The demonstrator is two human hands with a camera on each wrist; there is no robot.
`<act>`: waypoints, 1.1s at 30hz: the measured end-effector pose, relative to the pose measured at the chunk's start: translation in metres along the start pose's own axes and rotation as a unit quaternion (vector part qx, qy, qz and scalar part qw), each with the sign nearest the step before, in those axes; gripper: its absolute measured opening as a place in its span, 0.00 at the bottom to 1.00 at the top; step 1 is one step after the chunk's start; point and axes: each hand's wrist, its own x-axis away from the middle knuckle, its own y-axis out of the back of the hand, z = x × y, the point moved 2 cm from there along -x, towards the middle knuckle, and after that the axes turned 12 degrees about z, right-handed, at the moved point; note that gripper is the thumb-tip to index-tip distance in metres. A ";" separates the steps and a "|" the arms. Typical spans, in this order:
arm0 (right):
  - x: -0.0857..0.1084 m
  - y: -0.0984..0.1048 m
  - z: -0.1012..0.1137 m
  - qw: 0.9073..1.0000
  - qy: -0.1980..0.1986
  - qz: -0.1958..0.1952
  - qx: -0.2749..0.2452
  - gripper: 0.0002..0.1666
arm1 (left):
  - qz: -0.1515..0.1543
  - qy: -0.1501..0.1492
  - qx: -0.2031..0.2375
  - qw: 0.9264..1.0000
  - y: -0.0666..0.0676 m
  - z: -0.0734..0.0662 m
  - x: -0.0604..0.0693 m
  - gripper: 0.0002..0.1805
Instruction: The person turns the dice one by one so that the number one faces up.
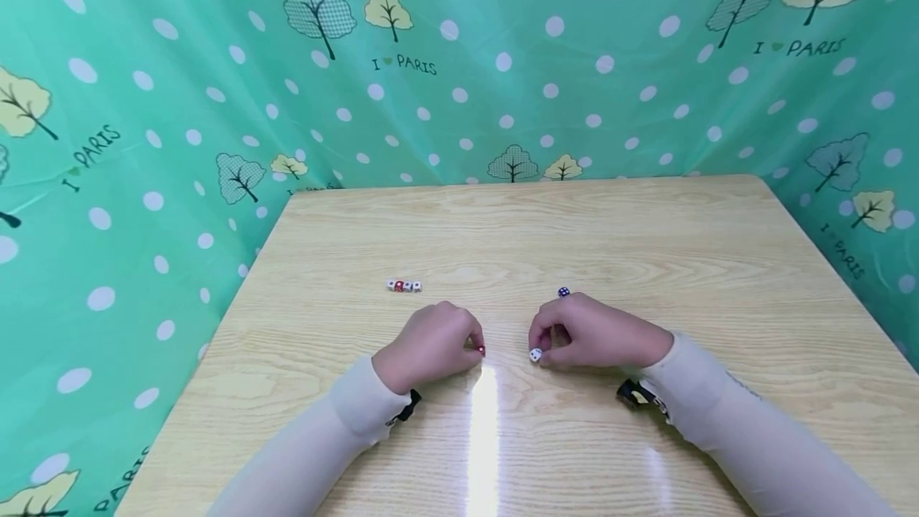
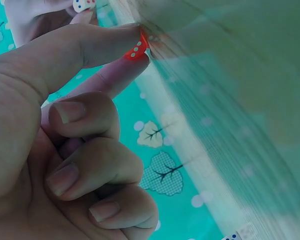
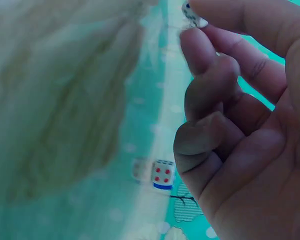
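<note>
Care helps: the left hand pinches a red die, the right hand pinches a white die, both in the gap between the hands. Squeeze softly, keep each one level with the desk, and let go slowly.

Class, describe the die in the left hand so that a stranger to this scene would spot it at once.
Find the wooden table, then the left hand over it. That hand pinches a small die. It is red, unlike the white die in the right hand, and held, unlike the other red die lying between white dice.
</note>
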 end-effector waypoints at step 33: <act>-0.002 -0.007 -0.004 0.995 -0.096 -0.030 -0.021 0.17 | 0.008 -0.011 0.041 0.999 -0.002 0.003 -0.004 0.04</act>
